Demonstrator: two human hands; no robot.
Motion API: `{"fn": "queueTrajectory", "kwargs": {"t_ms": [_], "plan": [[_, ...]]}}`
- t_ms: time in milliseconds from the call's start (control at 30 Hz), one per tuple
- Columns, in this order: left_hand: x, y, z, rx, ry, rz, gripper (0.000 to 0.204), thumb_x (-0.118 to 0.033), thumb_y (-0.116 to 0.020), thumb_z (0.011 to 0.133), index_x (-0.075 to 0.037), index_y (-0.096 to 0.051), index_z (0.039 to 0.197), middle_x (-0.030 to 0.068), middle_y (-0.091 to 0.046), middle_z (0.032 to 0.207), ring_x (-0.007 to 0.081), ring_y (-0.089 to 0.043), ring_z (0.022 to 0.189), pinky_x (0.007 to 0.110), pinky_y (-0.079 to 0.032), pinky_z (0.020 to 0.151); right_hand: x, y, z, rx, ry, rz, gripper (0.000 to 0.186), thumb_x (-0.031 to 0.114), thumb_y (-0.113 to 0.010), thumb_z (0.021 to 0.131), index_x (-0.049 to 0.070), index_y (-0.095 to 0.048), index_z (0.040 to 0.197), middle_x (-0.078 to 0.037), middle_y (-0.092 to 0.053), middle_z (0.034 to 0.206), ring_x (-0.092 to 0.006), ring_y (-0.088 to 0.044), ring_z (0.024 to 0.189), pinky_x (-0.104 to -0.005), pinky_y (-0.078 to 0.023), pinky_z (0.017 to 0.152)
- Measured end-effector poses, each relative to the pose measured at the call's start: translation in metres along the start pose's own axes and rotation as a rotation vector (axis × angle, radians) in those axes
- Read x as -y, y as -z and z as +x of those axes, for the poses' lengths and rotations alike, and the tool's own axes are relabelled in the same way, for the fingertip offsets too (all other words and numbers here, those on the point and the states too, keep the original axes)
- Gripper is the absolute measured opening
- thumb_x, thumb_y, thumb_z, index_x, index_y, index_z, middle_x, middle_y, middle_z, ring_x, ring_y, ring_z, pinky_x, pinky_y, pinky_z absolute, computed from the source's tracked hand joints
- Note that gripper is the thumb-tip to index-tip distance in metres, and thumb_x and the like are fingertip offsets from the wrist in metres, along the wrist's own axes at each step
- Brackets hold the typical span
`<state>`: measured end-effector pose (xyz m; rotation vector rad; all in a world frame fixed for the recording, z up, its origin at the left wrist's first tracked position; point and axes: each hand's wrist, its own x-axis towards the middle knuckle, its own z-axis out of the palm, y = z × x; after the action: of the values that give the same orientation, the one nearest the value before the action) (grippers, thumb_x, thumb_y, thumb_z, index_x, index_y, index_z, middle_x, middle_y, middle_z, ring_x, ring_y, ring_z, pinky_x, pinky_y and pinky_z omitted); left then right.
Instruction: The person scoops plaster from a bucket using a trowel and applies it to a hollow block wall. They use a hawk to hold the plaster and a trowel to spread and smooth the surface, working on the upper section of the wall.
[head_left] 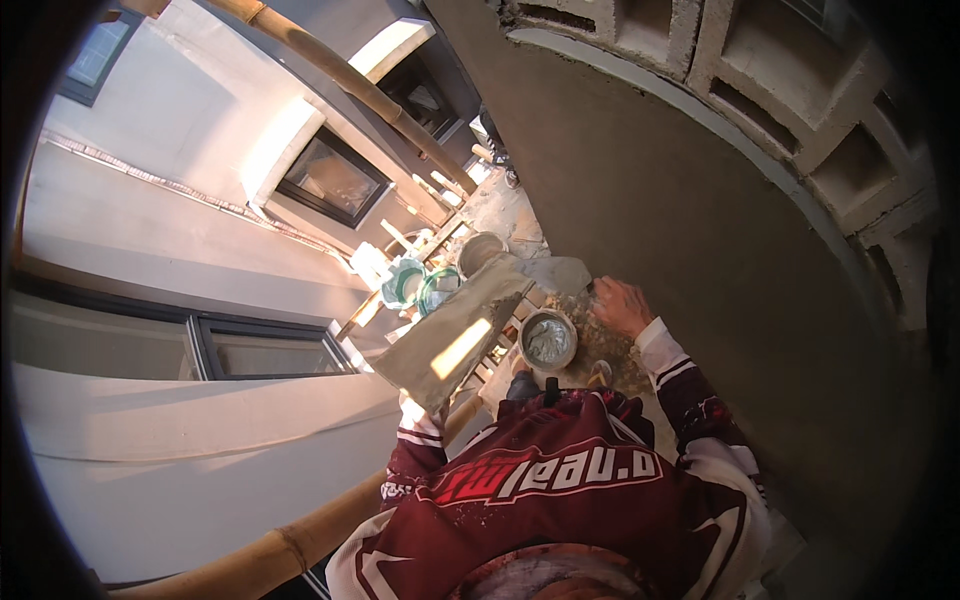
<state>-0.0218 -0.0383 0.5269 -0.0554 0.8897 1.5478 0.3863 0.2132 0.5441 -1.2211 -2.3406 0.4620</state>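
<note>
My left hand (428, 408) grips the near end of a long, flat plastering board (440, 330), with its fingers mostly hidden beneath. A bright patch of sunlight crosses the board's grey surface. My right hand (622, 306) is closed, apparently around the handle of a trowel (556, 273), whose grey blade points left towards the board's far end. Whether blade and board touch I cannot tell. Smooth grey plaster covers the wall (700, 220) beside my right hand. Below the trowel, a round bucket (548, 340) with a silvery, watery filling stands near my legs.
Bamboo poles (340, 60) run along the left side, one (300, 545) passing close by my left arm. Teal tubs (404, 283) and a grey bucket (482, 252) stand beyond the board. Openwork blocks (760, 80) top the plastered wall; a windowed building faces it.
</note>
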Motion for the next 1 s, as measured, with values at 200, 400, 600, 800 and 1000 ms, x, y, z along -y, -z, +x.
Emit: {"fn": "queueTrajectory", "kwargs": {"t_ms": [200, 400, 600, 800, 1000], "plan": [[-0.039, -0.077, 0.11, 0.245, 0.107, 0.207, 0.037, -0.023, -0.051, 0.101, -0.004, -0.051, 0.133, 0.0131, -0.059, 0.126, 0.0271, -0.06, 0.112, 0.039, -0.052, 0.097, 0.02, -0.002, 0.011, -0.026, 0.073, 0.003, 0.029, 0.019, -0.068, 0.079, 0.003, -0.059, 0.101, -0.012, -0.061, 0.091, -0.035, -0.063, 0.085, -0.0457, -0.052, 0.072], [-0.026, -0.143, 0.176, 0.431, 0.16, 0.284, 0.038, -0.024, -0.051, 0.102, -0.004, -0.051, 0.134, 0.0133, -0.059, 0.128, 0.0271, -0.061, 0.111, 0.039, -0.052, 0.097, 0.063, -0.021, 0.013, -0.01, 0.01, 0.011, 0.033, 0.025, -0.064, 0.082, 0.005, -0.061, 0.108, -0.011, -0.066, 0.096, -0.0328, -0.066, 0.088, -0.0439, -0.054, 0.076], [-0.019, -0.165, 0.209, 0.518, 0.145, 0.246, 0.039, -0.025, -0.051, 0.102, -0.004, -0.05, 0.135, 0.0134, -0.059, 0.129, 0.0272, -0.061, 0.111, 0.04, -0.052, 0.097, 0.105, -0.029, 0.011, 0.106, -0.086, 0.184, 0.033, 0.027, -0.064, 0.086, 0.002, -0.061, 0.107, -0.018, -0.066, 0.094, -0.0393, -0.065, 0.087, -0.0441, -0.053, 0.072], [-0.059, -0.214, 0.199, 0.512, 0.351, 0.064, 0.039, -0.024, -0.052, 0.103, -0.002, -0.051, 0.136, 0.011, -0.063, 0.124, 0.0238, -0.063, 0.106, 0.038, -0.053, 0.093, 0.106, -0.015, 0.009, -0.225, -0.441, 0.272, 0.041, 0.023, -0.063, 0.079, -0.003, -0.057, 0.11, -0.029, -0.063, 0.102, -0.0496, -0.06, 0.095, -0.0525, -0.049, 0.081], [-0.081, -0.347, 0.196, 0.605, -0.851, 0.823, 0.034, -0.027, -0.055, 0.103, 0.0, -0.064, 0.12, 0.0029, -0.069, 0.096, 0.01, -0.064, 0.081, 0.023, -0.053, 0.067, 0.091, 0.01, 0.0, -0.373, -0.435, 0.233, 0.044, 0.015, -0.059, 0.082, -0.006, -0.05, 0.12, -0.034, -0.058, 0.111, -0.0524, -0.056, 0.103, -0.0533, -0.046, 0.087]]}}
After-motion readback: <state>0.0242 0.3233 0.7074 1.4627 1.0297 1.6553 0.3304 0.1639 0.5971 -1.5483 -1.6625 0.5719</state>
